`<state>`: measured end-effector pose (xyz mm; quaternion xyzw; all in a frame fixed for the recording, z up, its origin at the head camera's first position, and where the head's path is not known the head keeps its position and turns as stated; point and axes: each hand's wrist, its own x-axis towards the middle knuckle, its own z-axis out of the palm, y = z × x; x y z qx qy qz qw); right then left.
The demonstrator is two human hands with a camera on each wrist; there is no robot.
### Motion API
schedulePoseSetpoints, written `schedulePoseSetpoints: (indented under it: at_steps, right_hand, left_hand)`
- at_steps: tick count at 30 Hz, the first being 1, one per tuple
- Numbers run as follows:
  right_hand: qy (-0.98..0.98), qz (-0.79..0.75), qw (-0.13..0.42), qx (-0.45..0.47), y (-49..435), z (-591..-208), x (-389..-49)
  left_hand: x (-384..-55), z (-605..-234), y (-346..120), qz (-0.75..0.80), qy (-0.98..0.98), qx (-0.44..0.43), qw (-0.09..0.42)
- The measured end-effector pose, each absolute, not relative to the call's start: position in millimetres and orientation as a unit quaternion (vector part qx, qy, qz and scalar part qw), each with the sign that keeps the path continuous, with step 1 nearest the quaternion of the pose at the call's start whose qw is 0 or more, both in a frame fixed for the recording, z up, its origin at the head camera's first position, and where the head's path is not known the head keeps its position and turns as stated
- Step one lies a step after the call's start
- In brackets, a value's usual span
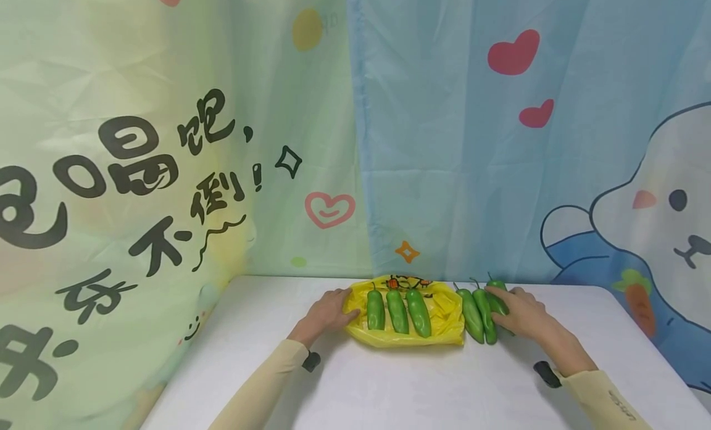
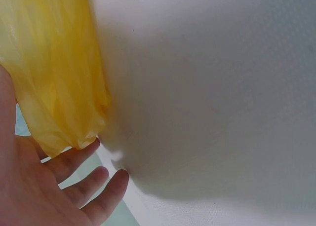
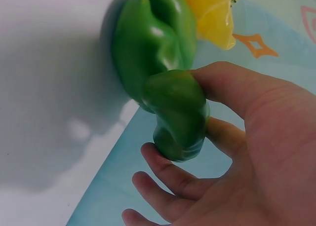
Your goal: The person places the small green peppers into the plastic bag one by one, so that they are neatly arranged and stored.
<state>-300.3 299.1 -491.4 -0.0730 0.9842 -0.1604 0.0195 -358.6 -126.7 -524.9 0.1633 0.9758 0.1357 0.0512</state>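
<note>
A yellow plastic bag (image 1: 444,339) lies on the table with three green peppers in a row on it, among them a middle pepper (image 1: 397,313). My left hand (image 1: 329,311) holds the bag's left end between thumb and fingers; in the left wrist view the bag (image 2: 59,73) runs between them, other fingers spread. Right of the bag, two long green peppers lie side by side, one of them the left pepper (image 1: 469,316). My right hand (image 1: 522,313) pinches a third green pepper (image 3: 177,112) beside them between thumb and fingers, its other fingers loosely spread.
The white table (image 1: 400,387) ends at a hanging cloth backdrop (image 1: 444,189), pale green at left and blue at right, with printed hearts, characters and a bear. A black wrist device (image 1: 547,374) sits by my right cuff, another device (image 1: 311,361) by the left.
</note>
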Motion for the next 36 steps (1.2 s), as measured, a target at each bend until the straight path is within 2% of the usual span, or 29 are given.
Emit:
schedulePoseSetpoints:
  at_steps: [36]
  right_hand:
    - [0.979,-0.168,0.004,-0.115,265.6,-465.6,-292.5]
  left_hand:
    - [-358.4,-526.7,-126.8,0.138,0.976,0.161,0.052]
